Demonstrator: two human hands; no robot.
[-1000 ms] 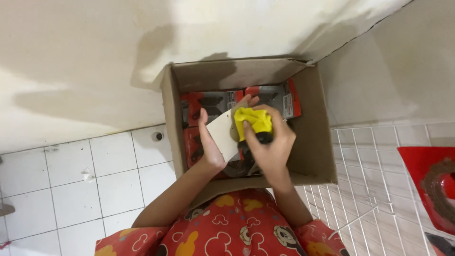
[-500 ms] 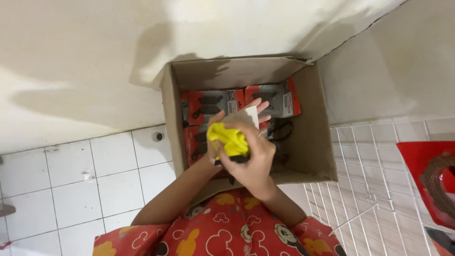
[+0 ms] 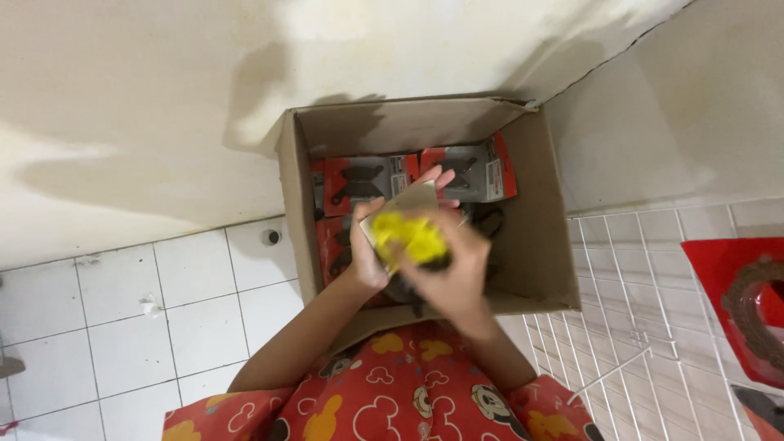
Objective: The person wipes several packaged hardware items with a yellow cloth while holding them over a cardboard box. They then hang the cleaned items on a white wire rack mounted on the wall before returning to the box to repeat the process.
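Over an open cardboard box (image 3: 539, 245), my left hand (image 3: 369, 245) holds a flat pale card-backed pack (image 3: 407, 202) by its left side. My right hand (image 3: 453, 273) presses a yellow cloth (image 3: 408, 235) against the face of that pack. Both hands are blurred with motion. Inside the box lie several red and grey blister packs (image 3: 363, 181) with dark parts in them, partly hidden under my hands.
The box stands on white floor tiles (image 3: 196, 302) against a cream wall (image 3: 163, 106). A white wire rack (image 3: 645, 310) lies to the right, with a red pack holding a dark ring (image 3: 747, 302) at the right edge. My red patterned clothing (image 3: 392, 392) fills the bottom.
The yellow cloth in my right hand moved left and down across the pack, then back over its middle. My left hand has kept hold of the pack.
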